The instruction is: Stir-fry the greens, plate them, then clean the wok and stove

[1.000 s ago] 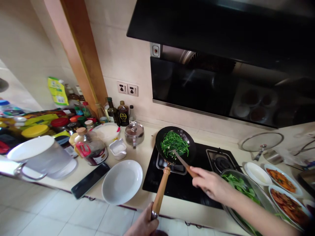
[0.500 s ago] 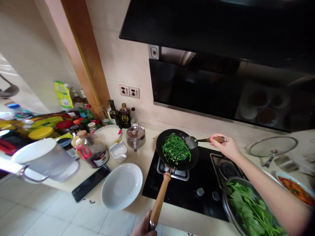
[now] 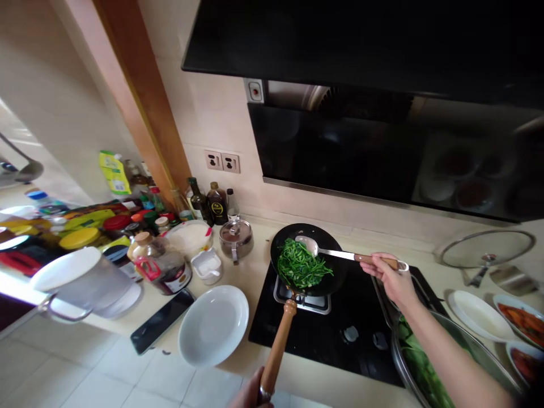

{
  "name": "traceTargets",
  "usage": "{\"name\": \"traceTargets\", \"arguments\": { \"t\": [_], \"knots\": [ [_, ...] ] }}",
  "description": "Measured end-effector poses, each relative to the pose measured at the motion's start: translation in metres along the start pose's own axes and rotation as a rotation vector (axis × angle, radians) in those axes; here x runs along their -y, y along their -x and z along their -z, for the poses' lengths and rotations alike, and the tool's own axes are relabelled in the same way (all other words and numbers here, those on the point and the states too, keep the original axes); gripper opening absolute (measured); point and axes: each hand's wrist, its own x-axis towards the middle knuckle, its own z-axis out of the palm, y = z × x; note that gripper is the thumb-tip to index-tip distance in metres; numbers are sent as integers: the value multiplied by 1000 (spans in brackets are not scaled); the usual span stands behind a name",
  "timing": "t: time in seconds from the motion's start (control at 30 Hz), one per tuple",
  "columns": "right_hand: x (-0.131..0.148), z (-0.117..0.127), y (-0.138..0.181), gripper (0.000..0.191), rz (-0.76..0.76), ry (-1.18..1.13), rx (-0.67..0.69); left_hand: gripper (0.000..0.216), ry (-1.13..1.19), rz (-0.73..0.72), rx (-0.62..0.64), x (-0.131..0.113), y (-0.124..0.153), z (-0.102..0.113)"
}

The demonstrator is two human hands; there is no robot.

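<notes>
A black wok [image 3: 335, 280] with a long wooden handle sits on the left burner. Cooked leafy greens [image 3: 302, 266] lie heaped in it. At the bottom edge my left hand [image 3: 250, 391], partly cut off by the frame, is wrapped round the end of the wok's handle. My right hand [image 3: 389, 279] grips the wooden handle of a metal spatula [image 3: 335, 253], held nearly level above the right side of the pan. The spatula's head rests at the far edge of the greens.
A white plate [image 3: 213, 326] and a phone [image 3: 162, 321] lie left of the stove [image 3: 314, 340]. Bottles, jars and a pot [image 3: 91, 283] crowd the far left. A bowl of raw greens [image 3: 397, 357] stands under my right forearm. A glass lid [image 3: 488, 249] leans behind.
The spatula has moved left and turned over, its head now at the back of the greens. My right hand is a little lower. The greens are bunched differently. The view has shifted slightly.
</notes>
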Motion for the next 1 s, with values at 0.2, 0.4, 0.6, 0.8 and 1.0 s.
{"name": "traceTargets", "arguments": {
  "t": [0.2, 0.4, 0.6, 0.8, 1.0],
  "knots": [
    [29, -10, 101, 14, 343, 559, 382, 41, -49, 12, 57, -3, -1, -2],
    [7, -24, 162, 32, 591, 1095, 718, 47, -24, 41, 75, -6, 5, -6],
    [12, -31, 115, 27, 689, 1072, 482, 30, -37, 8, 60, -9, 9, -10],
    [-10, -34, 148, 28, 661, 1356, 744, 39, -40, 54, 107, -11, 8, -8],
    [-30, -47, 158, 33, 585, 1484, 775, 46, -16, 39, 55, -16, 15, -12]
  ]
}}
